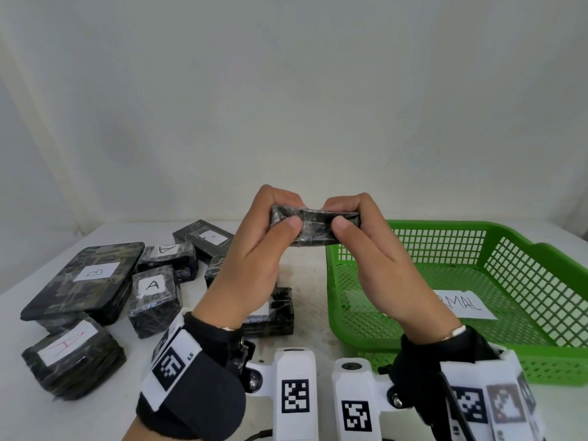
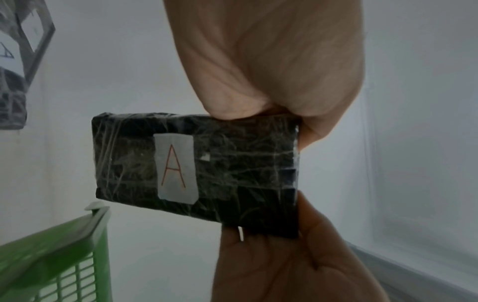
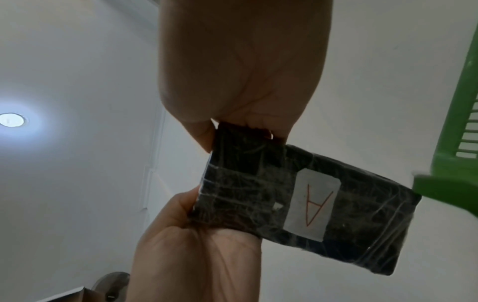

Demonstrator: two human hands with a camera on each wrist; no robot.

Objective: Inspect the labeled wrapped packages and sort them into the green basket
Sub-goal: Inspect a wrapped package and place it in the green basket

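Observation:
A small black plastic-wrapped package point(image 1: 315, 226) is held up in the air in front of me, above the table, by both hands. My left hand point(image 1: 288, 213) pinches its left end between thumb and curled fingers. At the other end, my right hand point(image 1: 345, 214) pinches it the same way. Its white label with a red "A" point(image 2: 174, 165) faces down toward the wrist cameras and also shows in the right wrist view point(image 3: 313, 204). The green basket point(image 1: 445, 225) stands on the table to the right, below the package, with only a paper sheet point(image 1: 467, 305) inside.
Several wrapped black packages lie on the white table at the left: a large flat one marked B point(image 1: 86, 278), a block marked A point(image 1: 154, 294), and one with a red A point(image 1: 68, 354). Another package point(image 1: 273, 313) lies under my left wrist. A pale wall stands behind.

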